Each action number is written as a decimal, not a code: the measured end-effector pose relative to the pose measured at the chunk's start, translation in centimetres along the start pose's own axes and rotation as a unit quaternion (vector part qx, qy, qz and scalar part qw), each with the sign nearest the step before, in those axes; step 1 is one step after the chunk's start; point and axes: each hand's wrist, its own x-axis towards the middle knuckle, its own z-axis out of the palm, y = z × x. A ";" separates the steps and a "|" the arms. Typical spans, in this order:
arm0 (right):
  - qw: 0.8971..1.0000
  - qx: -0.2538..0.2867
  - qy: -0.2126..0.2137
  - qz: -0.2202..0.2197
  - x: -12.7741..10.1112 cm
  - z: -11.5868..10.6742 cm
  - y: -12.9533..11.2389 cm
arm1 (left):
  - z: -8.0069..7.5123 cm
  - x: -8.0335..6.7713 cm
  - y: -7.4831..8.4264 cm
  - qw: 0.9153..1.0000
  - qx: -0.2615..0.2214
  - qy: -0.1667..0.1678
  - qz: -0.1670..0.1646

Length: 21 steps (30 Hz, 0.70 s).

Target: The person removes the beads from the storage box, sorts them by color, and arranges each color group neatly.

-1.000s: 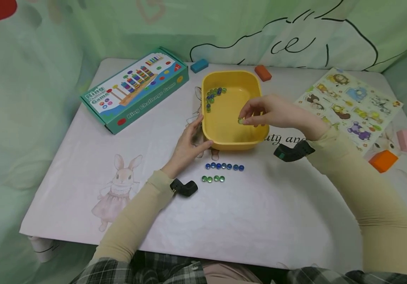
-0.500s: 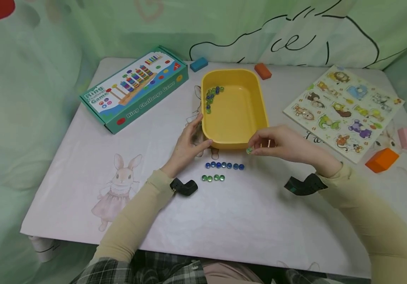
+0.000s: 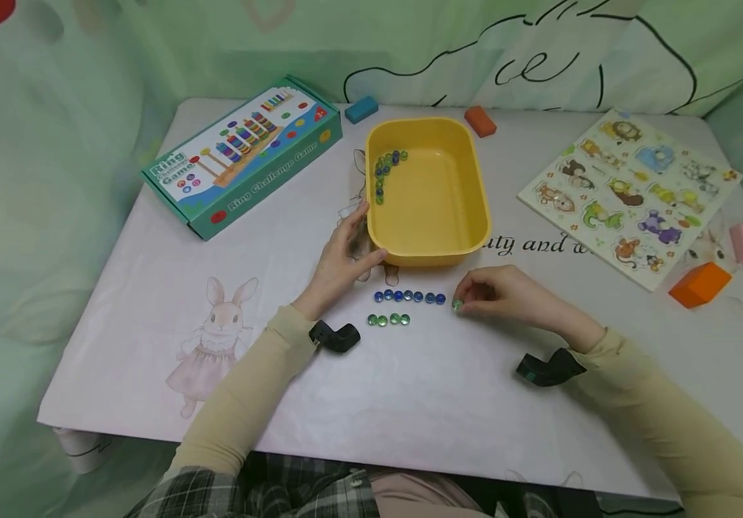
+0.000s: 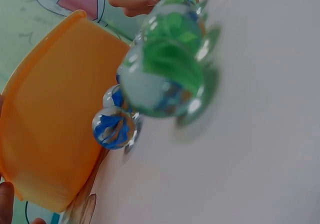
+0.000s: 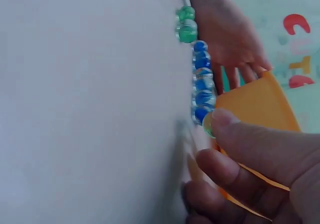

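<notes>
Right hand (image 3: 507, 295) pinching green marble (image 3: 457, 305) between thumb and finger, just past right end of row of 7 blue marbles (image 3: 408, 296); cannot tell if pinched marble touches bench (image 3: 449, 403). Left hand (image 3: 335, 270) resting against near left corner of yellow tub (image 3: 436, 230), fingers extended along side, thumb at near wall. 4 green marbles (image 3: 382, 321) in row nearer person than blue row. Mixed blue and green marbles (image 3: 380, 182) inside tub, along left side. Green box (image 3: 248, 151) left of tub, animal board (image 3: 630, 198) right.
</notes>
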 end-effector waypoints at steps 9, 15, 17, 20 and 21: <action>1.000 -0.003 -0.011 -0.011 0.0 1.2 -0.7 | 0.0 0.1 -0.1 1.000 -0.004 0.001 0.001; 1.000 -0.016 0.006 -0.026 0.2 3.2 -2.1 | 0.0 0.1 -0.1 1.000 -0.005 0.001 0.005; 0.999 -0.034 0.025 -0.032 0.4 3.8 -2.5 | 0.0 0.1 -0.1 1.000 -0.003 0.003 0.006; 0.996 -0.066 0.045 -0.029 0.7 4.5 -3.1 | 0.0 0.1 0.0 1.000 -0.002 0.004 0.004; 0.996 -0.075 0.047 -0.027 0.8 4.7 -3.2 | 0.1 0.1 0.0 1.000 -0.001 0.003 0.003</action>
